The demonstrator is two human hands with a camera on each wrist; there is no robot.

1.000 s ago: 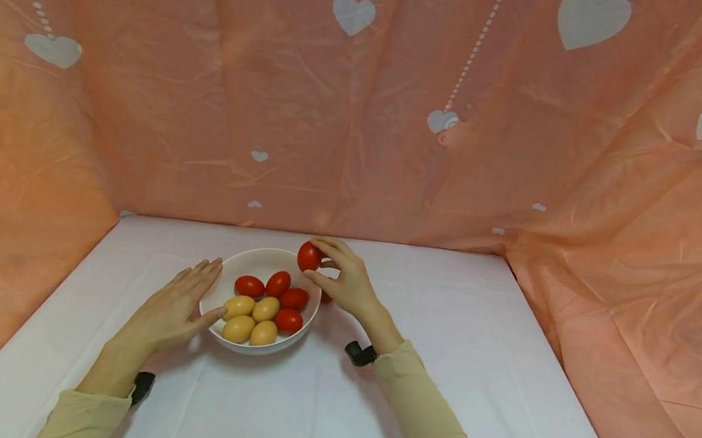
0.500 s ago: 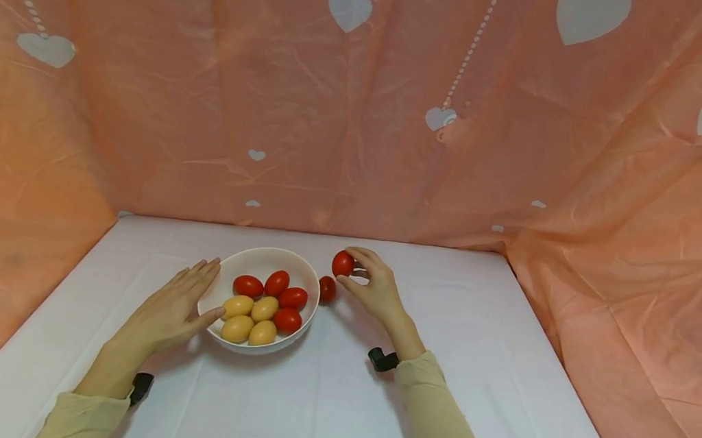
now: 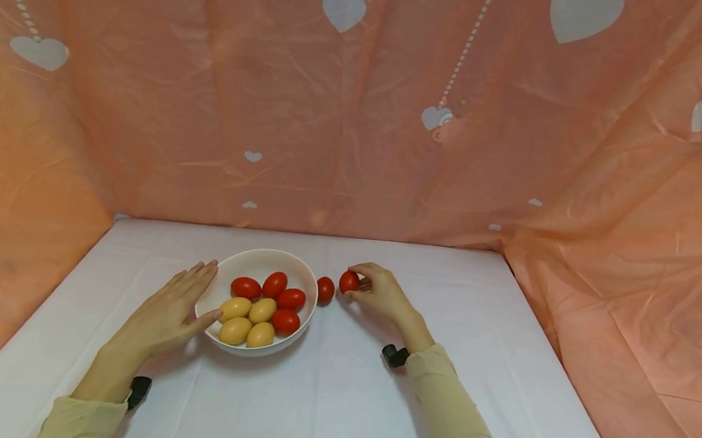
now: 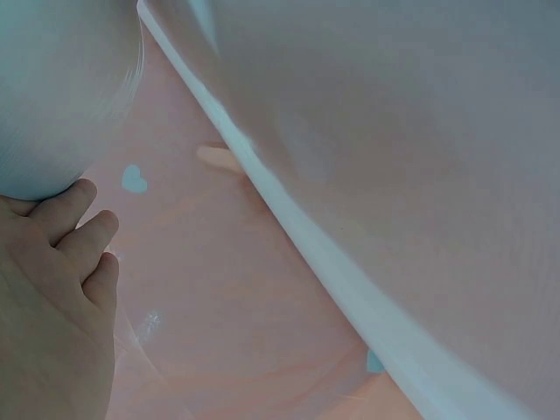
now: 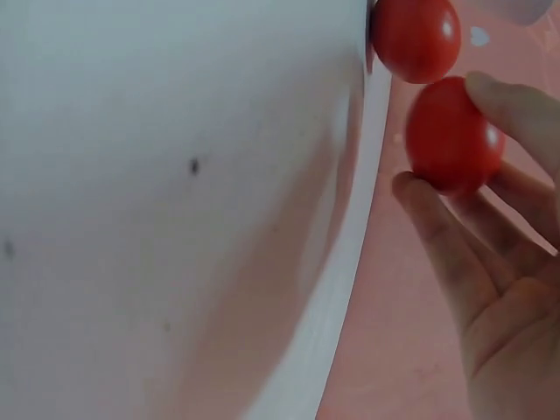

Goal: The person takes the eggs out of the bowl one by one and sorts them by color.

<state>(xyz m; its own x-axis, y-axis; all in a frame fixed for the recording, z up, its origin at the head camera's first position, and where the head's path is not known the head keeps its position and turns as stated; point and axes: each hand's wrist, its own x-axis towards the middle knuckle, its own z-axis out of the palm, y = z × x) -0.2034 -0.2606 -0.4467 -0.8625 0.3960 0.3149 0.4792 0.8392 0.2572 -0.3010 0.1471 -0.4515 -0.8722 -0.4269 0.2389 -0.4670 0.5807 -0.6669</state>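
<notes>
A white bowl (image 3: 239,265) stands left of centre in the head view, holding several yellow eggs (image 3: 234,331) and several glossy red eggs (image 3: 286,322). My left hand (image 3: 164,314) lies at the bowl's left side, fingers extended along the wall and thumb over the rim. In the left wrist view its fingertips (image 4: 83,188) touch the bowl's outside. My right hand (image 3: 382,294) pinches another red egg (image 3: 349,282) between thumb and fingers, low over the table to the right. Between it and the bowl sits one more red egg (image 3: 325,290), close by the rim.
A white cloth covers the table (image 3: 261,411). Behind and along both sides hangs a peach curtain (image 3: 367,165) with pale hearts. Each wrist carries a small black camera (image 3: 394,355).
My right hand has carried its red egg from the bowl's right rim rightward and down toward the table, uncovering the egg beside the bowl. The left hand stays in place.
</notes>
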